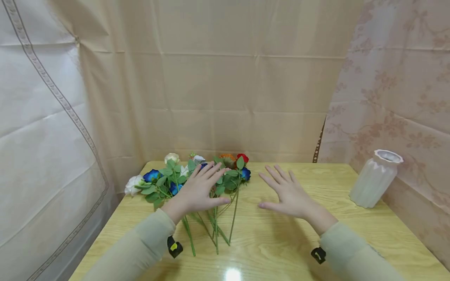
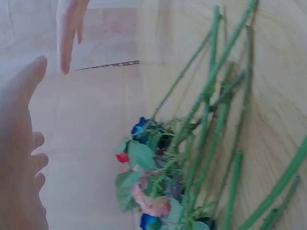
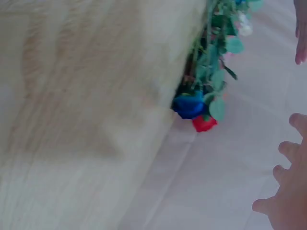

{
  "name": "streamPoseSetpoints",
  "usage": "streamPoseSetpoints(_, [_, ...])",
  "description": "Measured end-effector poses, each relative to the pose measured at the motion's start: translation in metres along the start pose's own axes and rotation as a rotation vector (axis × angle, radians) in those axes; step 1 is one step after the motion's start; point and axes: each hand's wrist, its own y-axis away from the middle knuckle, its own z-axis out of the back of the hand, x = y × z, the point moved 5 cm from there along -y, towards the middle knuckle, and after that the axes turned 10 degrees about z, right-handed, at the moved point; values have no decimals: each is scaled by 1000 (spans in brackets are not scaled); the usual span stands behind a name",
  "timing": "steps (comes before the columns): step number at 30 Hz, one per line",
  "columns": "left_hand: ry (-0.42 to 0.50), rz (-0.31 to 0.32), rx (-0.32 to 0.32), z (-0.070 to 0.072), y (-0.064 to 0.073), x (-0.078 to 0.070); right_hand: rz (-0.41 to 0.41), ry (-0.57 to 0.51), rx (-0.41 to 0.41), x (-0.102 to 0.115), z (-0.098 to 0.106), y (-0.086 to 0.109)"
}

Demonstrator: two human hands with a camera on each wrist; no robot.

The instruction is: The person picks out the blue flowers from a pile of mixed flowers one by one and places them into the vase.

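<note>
Both hands are held above the table with fingers straight and spread, holding nothing. The left hand (image 1: 200,191) overlaps the pile of flowers in the head view and hides part of it. To its right, the right hand (image 1: 288,193) hovers over bare wood. The flowers lie with heads toward the back and green stems (image 2: 216,96) toward the front. Among them are a white rose (image 1: 133,185), a blue rose (image 1: 152,175), a red rose (image 1: 242,158) and an orange flower (image 1: 227,157). A pink flower (image 2: 152,202) shows in the left wrist view.
A white fluted vase (image 1: 374,179) stands at the table's right side, its mouth upward. Beige cloth (image 1: 246,86) hangs behind the wooden table (image 1: 267,249). White cloth (image 1: 45,136) hangs at left, floral-patterned cloth (image 1: 397,101) at right.
</note>
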Motion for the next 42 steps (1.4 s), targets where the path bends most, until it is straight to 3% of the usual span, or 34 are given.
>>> streamPoseSetpoints(5, [58,-14,-70,16,0,-5,-3,-3,-86,-3,19,1])
streamPoseSetpoints(10, [148,-11,-126,27,1,-8,12,-22,-238,-7,37,4])
streamPoseSetpoints(14, [209,-9,-170,30,1,-8,26,-53,-364,-10,49,10])
streamPoseSetpoints(20, [284,-14,-222,28,1,-10,-22,-114,-503,-22,57,23])
streamPoseSetpoints(23, [350,5,-227,24,2,-10,-37,-128,-561,-29,58,29])
streamPoseSetpoints(32, [590,93,-152,4,1,-12,-72,-148,-655,-44,56,44])
streamPoseSetpoints(42, [654,133,-150,-9,-5,-14,-140,-146,-736,-62,60,62])
